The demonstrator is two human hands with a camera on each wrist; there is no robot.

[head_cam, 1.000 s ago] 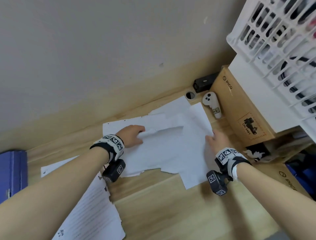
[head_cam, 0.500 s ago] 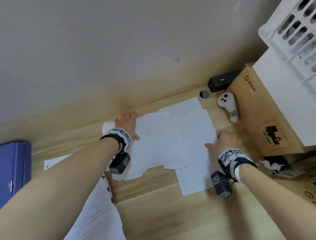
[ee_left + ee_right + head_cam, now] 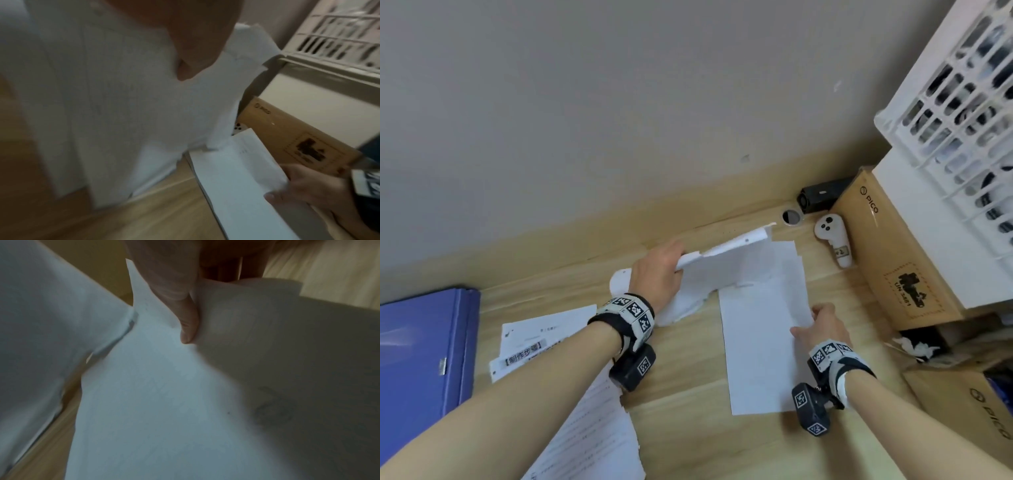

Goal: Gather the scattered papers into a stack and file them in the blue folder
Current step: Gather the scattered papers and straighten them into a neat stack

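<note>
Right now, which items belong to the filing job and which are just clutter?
Job:
- papers, held by left hand and right hand
- printed sheets
- blue folder

Clutter:
- controller
- cardboard box
- white crate
- black device

You have white sheets (image 3: 736, 270) lifted at the far edge, another sheet (image 3: 756, 342) flat, printed papers (image 3: 534, 339) beside the shut blue folder (image 3: 421, 359) at left.
</note>
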